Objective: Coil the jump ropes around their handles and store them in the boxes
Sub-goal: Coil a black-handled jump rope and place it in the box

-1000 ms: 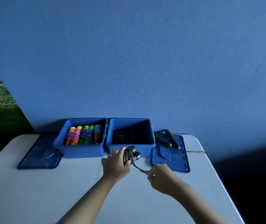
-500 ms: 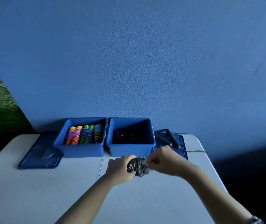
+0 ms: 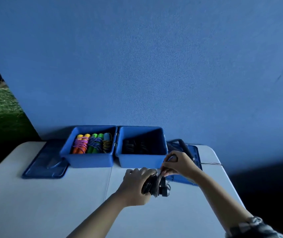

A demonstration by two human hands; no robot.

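Note:
My left hand (image 3: 135, 187) grips a black jump rope bundle (image 3: 154, 185), its cord coiled round the black handles, just above the white table (image 3: 51, 203). My right hand (image 3: 178, 164) pinches the loose end of the cord at the top of the bundle. Behind them stand two open blue boxes. The left box (image 3: 89, 161) holds three coiled ropes with orange, green and light blue handles (image 3: 92, 143). Dark coiled ropes (image 3: 134, 146) lie in the right box (image 3: 140, 162). Another black jump rope (image 3: 184, 147) lies on the right lid, partly hidden by my right hand.
One blue lid (image 3: 46, 166) lies flat left of the boxes, another (image 3: 193, 152) to their right. A thin cord (image 3: 211, 163) trails toward the table's right edge. A blue wall rises right behind the boxes.
My right hand swept from in front of the bundle up to its far side, winding the cord round the handles. The bundle dropped a little toward me in my left hand.

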